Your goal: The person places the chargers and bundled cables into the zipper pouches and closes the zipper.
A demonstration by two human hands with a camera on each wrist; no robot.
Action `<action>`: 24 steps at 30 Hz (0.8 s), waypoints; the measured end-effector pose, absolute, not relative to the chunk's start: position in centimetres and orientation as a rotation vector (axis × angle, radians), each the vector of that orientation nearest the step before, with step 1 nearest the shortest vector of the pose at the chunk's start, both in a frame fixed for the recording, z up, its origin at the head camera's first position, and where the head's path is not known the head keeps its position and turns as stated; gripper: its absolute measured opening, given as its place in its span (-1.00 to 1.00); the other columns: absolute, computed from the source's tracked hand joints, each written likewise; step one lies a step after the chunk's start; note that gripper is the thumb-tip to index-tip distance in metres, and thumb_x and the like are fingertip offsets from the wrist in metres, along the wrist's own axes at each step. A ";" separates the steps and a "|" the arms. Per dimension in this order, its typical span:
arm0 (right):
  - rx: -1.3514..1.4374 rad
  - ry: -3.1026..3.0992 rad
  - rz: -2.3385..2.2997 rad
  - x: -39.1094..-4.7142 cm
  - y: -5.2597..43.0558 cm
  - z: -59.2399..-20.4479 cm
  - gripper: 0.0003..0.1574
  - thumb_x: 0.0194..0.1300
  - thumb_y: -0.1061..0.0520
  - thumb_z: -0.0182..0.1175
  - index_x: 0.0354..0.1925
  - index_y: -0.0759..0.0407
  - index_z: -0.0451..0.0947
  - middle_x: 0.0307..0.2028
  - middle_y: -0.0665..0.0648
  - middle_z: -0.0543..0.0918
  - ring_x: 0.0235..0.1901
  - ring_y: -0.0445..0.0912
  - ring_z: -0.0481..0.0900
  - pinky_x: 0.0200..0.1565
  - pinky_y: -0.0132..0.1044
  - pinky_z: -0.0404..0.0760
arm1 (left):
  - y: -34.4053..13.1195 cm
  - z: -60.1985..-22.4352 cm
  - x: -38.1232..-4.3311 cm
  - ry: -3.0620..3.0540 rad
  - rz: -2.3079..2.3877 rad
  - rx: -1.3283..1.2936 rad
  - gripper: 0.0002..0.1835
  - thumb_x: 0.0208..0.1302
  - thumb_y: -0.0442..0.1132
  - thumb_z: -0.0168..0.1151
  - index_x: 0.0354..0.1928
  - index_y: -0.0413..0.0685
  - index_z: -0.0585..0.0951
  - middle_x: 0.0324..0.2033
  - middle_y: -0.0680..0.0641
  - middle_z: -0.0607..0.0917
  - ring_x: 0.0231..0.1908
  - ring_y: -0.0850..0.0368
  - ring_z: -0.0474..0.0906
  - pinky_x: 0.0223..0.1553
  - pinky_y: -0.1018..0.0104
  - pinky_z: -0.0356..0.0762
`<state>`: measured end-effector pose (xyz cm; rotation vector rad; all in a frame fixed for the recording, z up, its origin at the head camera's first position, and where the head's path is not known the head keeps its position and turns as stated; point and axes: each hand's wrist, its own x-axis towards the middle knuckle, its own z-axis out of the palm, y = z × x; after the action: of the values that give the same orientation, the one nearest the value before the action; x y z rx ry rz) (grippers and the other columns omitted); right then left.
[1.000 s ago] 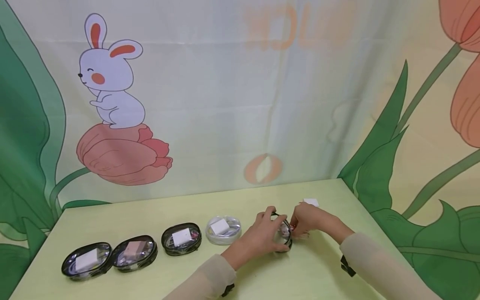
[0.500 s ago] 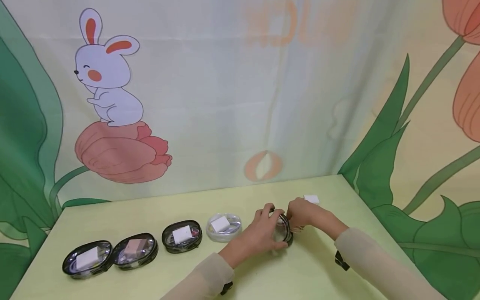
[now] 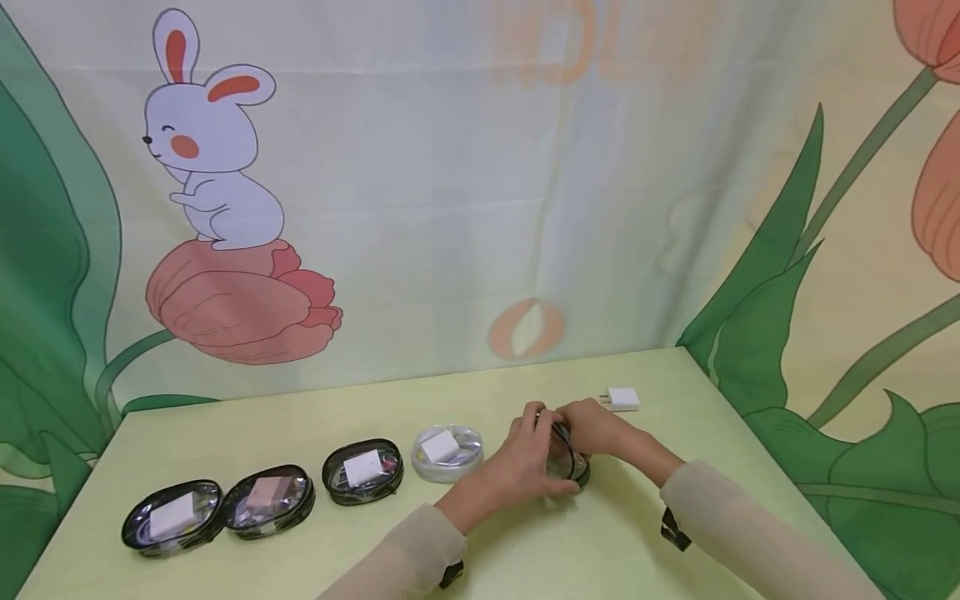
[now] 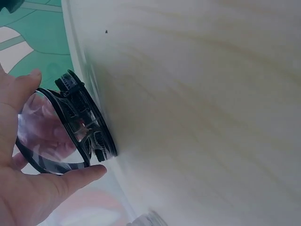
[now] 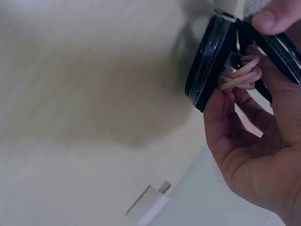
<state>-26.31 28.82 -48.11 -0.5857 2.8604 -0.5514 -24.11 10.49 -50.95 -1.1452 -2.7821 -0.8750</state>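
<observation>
A clear oval zip pouch with black trim [image 3: 561,458] stands unzipped on the table, its lid lifted. My left hand [image 3: 510,467] grips the lid, thumb on one side and fingers on the other. In the left wrist view, the pouch's black zipper edge [image 4: 84,113] gapes. From the other side, my right hand [image 3: 600,429] reaches into the opening. The right wrist view shows its fingers pinching a coiled pale pink cable [image 5: 242,75] at the mouth of the pouch. A white charger plug [image 3: 623,399] lies behind the right hand, prongs pointing left.
To the left, a white-trimmed clear pouch [image 3: 447,467] and three black-trimmed pouches, one of them the middle pouch [image 3: 363,492], form a row, each with a block-like item inside. A printed curtain [image 3: 420,250] hangs along the table's back edge.
My right hand has moved left, bringing the cable into the pouch's opening. The charger plug behind it shows more fully. My left hand keeps its grip on the lid.
</observation>
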 end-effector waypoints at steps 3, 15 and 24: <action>-0.658 2.915 -0.470 -26.3 28.7 -48.9 -0.78 0.32 0.39 0.20 -0.14 0.20 0.70 -0.45 0.05 0.66 -0.49 -0.19 0.50 -0.41 -0.34 0.47 | 10.4 -51.0 -24.1 -2.775 -0.870 -1.157 -0.05 0.04 0.11 0.60 0.33 -0.13 0.27 0.31 -0.22 0.20 0.18 -0.26 0.36 0.20 0.04 0.50; -0.809 2.907 -0.566 -26.5 29.5 -50.1 -0.82 0.32 0.27 0.32 -0.09 0.17 0.68 -0.36 0.05 0.67 -0.36 -0.13 0.60 -0.29 -0.29 0.59 | 10.1 -51.1 -23.9 -2.838 -0.834 -1.112 -0.08 0.09 0.14 0.56 0.32 -0.08 0.26 0.35 -0.22 0.18 0.24 -0.30 0.32 0.14 0.03 0.56; -0.704 2.978 -0.706 -28.8 35.5 -48.9 -0.49 0.36 0.06 0.36 0.21 0.21 0.59 0.14 0.21 0.66 0.12 0.17 0.60 0.10 0.07 0.61 | 9.8 -50.9 -24.2 -2.884 -0.788 -1.105 0.06 0.16 0.20 0.48 0.58 0.10 0.12 0.48 -0.20 0.10 0.39 -0.30 0.20 0.14 -0.05 0.58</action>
<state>-28.83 35.47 -48.90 -0.7040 2.9779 -0.7062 -24.17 9.78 -50.92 -1.1049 -2.8836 -0.7879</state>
